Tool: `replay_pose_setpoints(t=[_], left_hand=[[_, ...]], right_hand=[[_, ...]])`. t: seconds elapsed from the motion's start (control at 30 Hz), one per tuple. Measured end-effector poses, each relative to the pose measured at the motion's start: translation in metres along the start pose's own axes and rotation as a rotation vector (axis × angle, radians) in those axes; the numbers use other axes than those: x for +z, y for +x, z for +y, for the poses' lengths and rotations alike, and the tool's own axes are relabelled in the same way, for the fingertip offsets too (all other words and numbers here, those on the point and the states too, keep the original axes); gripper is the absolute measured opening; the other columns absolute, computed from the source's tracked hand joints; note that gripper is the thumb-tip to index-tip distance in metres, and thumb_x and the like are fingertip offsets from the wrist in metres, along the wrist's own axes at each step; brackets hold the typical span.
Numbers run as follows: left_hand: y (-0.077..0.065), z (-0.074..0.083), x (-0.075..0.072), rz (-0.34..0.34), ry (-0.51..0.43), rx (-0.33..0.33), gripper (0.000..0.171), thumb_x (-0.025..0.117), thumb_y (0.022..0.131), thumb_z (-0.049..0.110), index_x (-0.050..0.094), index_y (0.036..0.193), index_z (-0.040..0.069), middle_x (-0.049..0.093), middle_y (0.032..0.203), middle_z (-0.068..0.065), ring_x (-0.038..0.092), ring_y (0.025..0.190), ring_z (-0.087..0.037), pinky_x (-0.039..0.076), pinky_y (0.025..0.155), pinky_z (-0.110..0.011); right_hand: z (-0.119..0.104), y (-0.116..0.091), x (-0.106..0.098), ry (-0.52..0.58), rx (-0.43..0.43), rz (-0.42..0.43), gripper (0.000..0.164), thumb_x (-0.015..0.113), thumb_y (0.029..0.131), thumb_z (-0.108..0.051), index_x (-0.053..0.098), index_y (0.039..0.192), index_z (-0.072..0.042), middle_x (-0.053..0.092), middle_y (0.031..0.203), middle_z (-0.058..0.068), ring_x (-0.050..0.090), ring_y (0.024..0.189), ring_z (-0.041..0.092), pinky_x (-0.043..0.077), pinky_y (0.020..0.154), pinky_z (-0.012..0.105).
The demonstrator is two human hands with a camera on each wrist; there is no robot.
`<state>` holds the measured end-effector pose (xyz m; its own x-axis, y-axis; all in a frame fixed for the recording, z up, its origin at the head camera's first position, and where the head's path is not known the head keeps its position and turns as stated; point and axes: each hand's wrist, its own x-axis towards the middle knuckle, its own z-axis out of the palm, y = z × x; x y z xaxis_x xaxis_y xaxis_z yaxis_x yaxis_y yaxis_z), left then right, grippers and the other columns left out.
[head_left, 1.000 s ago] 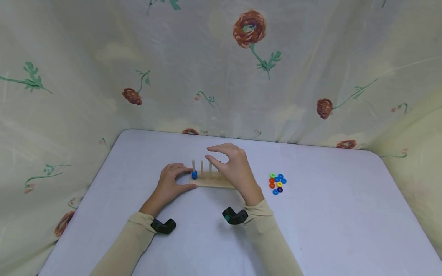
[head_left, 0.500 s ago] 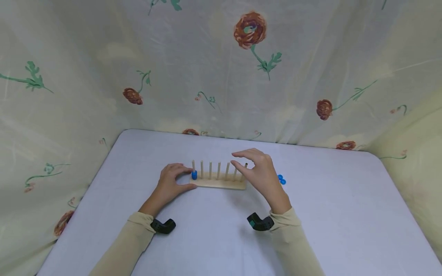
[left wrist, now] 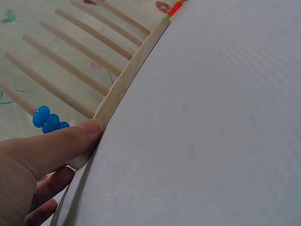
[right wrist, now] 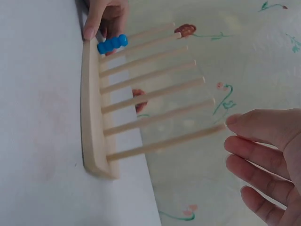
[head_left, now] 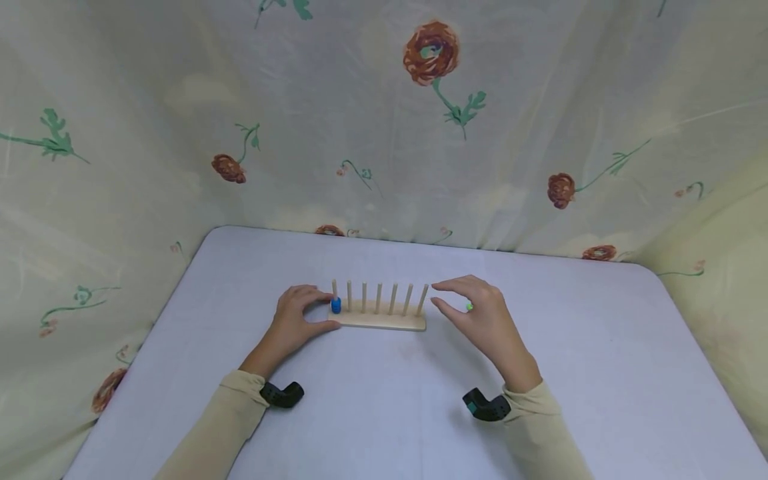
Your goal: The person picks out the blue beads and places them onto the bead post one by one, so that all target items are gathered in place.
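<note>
A wooden peg board with several upright pegs stands on the table. Blue beads are stacked on its leftmost peg; the right wrist view shows the same blue beads low on that peg. My left hand grips the board's left end, the thumb along the front edge and the fingers behind. Just right of the rightmost peg, my right hand is raised with thumb and fingers apart, holding nothing. A green bead shows beyond this hand, which hides the other loose beads.
In the left wrist view, orange beads lie past the board's far end. A white cloth covers the table. Behind it hangs a flowered curtain.
My right hand has moved right and nearer, from over the middle of the board to past its right end, now covering most of the loose beads. My left hand stays put.
</note>
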<state>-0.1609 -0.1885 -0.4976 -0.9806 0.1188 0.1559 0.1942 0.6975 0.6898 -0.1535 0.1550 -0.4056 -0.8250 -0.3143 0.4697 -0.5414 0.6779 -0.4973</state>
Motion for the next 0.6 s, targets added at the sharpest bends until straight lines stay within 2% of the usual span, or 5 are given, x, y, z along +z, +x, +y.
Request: replay_pose_setpoints(t=[0.27, 0.6], left_hand=[[0.000, -0.002, 0.001, -0.006, 0.002, 0.016, 0.054, 0.094, 0.075, 0.031, 0.075, 0.123, 0.015, 0.068, 0.134, -0.013, 0.049, 0.138, -0.036, 0.029, 0.121, -0.063], [0.000, -0.001, -0.001, -0.003, -0.007, 0.001, 0.054, 0.094, 0.075, 0.031, 0.075, 0.123, 0.014, 0.067, 0.137, -0.015, 0.048, 0.139, -0.037, 0.028, 0.121, -0.063]], right_hand=[[0.019, -0.025, -0.012, -0.054, 0.099, -0.109, 0.024, 0.084, 0.087, -0.016, 0.080, 0.110, -0.009, 0.080, 0.108, 0.009, 0.073, 0.106, 0.031, 0.059, 0.095, 0.054], [0.049, -0.049, -0.019, -0.133, 0.146, -0.196, 0.020, 0.085, 0.085, -0.010, 0.081, 0.104, -0.007, 0.080, 0.101, 0.010, 0.073, 0.100, 0.031, 0.057, 0.092, 0.055]])
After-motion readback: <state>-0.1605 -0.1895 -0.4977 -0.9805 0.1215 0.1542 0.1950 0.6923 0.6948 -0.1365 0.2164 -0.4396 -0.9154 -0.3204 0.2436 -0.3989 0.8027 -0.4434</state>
